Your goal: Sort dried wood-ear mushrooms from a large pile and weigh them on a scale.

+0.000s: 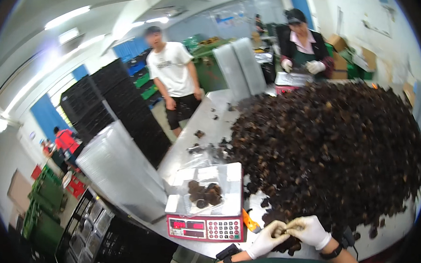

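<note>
My left hand [269, 239] and my right hand [309, 231], both in white gloves, meet at the near edge of a large heap of dark brown, mushroom-like pieces [325, 145]. The fingertips pinch a small dark piece [287, 231] between them, mostly hidden by the gloves. Left of my hands stands a red and white electronic scale [204, 228] with lit red digits and a keypad. On its pan lies a clear plastic tray [213, 208] holding several brown pieces. A yellow-orange tool [250, 221] lies between the scale and my left hand.
Tall stacks of clear plastic trays [121, 173] stand beside the scale and at the table's far end [240, 68]. Black crates [114, 104] rise at left. A co-worker with gloved hands [315, 67] works across the heap; another person [172, 71] stands beyond the metal table [196, 121].
</note>
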Demonstrator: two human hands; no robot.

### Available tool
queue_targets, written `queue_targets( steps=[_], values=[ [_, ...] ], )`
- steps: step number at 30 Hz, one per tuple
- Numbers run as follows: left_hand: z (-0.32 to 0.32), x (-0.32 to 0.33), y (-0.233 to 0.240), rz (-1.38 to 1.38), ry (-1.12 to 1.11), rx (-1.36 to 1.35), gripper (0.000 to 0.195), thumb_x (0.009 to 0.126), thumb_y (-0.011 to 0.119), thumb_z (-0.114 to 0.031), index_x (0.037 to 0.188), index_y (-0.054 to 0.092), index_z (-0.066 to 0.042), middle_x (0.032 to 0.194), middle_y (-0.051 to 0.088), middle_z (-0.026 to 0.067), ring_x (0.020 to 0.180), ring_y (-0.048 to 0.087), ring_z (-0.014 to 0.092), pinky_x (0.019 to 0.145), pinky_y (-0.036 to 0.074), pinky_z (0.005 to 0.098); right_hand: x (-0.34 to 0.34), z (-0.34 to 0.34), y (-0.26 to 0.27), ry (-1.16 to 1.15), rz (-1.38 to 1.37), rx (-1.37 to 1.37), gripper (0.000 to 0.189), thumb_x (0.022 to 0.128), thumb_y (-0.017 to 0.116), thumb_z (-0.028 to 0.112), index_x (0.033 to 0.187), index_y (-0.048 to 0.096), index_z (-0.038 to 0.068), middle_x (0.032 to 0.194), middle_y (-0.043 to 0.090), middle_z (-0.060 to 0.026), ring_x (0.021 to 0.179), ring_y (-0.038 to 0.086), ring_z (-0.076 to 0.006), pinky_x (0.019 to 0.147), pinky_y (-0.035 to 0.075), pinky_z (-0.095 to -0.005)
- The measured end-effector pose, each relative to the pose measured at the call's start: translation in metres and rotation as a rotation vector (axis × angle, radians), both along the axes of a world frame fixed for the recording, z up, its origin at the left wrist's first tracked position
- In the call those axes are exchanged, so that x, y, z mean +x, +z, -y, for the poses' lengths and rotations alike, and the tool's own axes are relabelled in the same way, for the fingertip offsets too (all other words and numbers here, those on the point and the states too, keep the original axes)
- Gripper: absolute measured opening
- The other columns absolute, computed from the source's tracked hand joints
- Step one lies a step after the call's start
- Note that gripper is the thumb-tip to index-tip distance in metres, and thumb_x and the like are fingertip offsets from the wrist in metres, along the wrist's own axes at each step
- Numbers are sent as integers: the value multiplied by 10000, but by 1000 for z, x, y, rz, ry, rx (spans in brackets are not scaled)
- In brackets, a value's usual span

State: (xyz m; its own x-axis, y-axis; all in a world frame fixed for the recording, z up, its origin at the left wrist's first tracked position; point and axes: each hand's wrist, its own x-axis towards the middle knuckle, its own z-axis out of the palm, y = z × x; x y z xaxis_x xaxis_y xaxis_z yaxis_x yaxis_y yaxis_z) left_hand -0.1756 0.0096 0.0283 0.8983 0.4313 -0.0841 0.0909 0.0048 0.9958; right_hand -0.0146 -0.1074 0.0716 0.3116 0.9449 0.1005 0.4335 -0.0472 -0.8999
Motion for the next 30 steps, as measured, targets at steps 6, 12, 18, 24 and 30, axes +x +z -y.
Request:
queue_targets(
  steps=[6,12,18,24,30],
  values=[
    [16,13,-12,52,42,87,218,914,700,-196,1019,552,-76,785,433,-60,700,391,32,609,357,205,8,11,5,-25,157,0,140,746,793,82,879,765,47,688,680,-76,549,609,-105,542,495,-246],
    [27,-3,-4,-53,113,129,215,908,707,-203,972,547,-76,737,391,-57,680,361,39,595,337,223,3,4,5,91,85,-1,123,794,771,84,912,754,51,686,682,-62,563,616,-100,553,497,-233],
    [21,3,-12,-118,-14,-47,238,951,676,-203,1127,596,-64,827,530,-63,706,467,29,622,416,214,22,6,-19,104,120,123,113,859,725,129,951,731,62,806,708,-99,692,691,-218,655,554,-306],
    [12,-19,-24,-67,111,-355,154,962,653,-126,1068,614,-21,886,634,14,801,572,77,696,482,236,122,-14,48,-446,175,243,103,890,639,88,951,685,19,850,696,-129,757,667,-274,690,530,-340],
    [1,-19,-19,-13,58,-425,113,950,616,-15,1050,564,-9,950,681,93,851,656,164,800,527,289,210,-53,49,-797,542,140,188,815,690,197,968,710,90,910,715,-120,854,686,-298,758,540,-410]
  ],
)
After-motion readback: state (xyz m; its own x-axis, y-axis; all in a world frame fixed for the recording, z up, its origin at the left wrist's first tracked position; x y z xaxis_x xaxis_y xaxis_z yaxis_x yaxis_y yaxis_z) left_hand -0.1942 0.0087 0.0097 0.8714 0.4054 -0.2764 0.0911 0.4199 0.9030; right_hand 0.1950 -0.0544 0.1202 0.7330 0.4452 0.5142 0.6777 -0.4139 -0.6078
